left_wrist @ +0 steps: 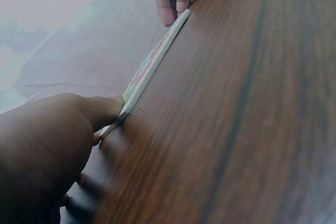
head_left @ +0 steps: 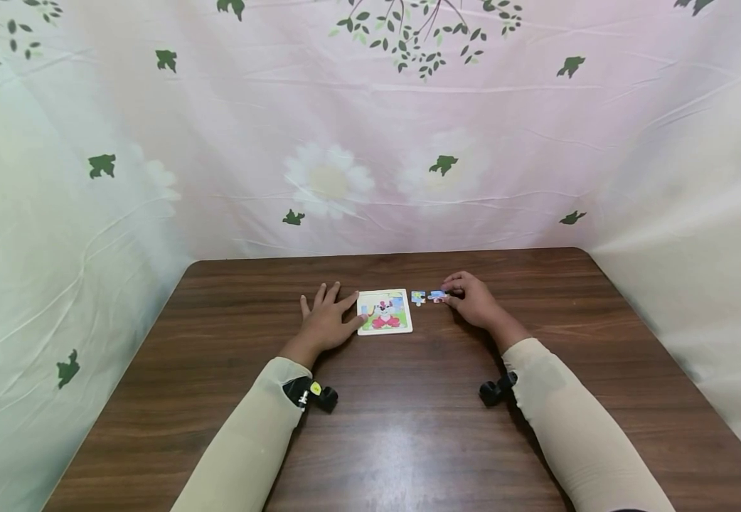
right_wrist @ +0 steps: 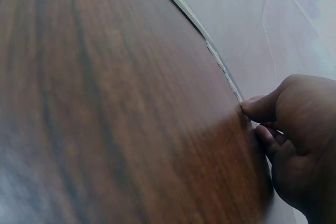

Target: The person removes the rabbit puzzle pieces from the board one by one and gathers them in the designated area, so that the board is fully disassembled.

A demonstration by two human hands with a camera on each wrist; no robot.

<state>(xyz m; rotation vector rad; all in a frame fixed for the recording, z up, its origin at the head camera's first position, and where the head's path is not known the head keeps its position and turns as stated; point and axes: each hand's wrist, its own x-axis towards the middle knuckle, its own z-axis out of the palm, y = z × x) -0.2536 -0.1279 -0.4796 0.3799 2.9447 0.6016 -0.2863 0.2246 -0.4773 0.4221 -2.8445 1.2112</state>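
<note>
A small square jigsaw puzzle [head_left: 384,321] in a pale frame lies flat, with a cartoon animal in red on it. My left hand [head_left: 328,320] rests on the table with fingers spread, its thumb and forefinger touching the puzzle's left edge. In the left wrist view the thumb of the left hand [left_wrist: 52,135] presses on the frame's near corner. To the puzzle's right lies a loose puzzle piece [head_left: 418,298]. Beside it, a second puzzle piece [head_left: 436,295] is pinched at its right end between the thumb and fingers of my right hand [head_left: 471,301], which partly cover it.
The dark wooden table [head_left: 396,412] runs back to a printed cloth backdrop [head_left: 370,128] with leaves and flowers. A black wrist camera [head_left: 327,399] sits on the left sleeve, another black wrist camera [head_left: 491,393] on the right.
</note>
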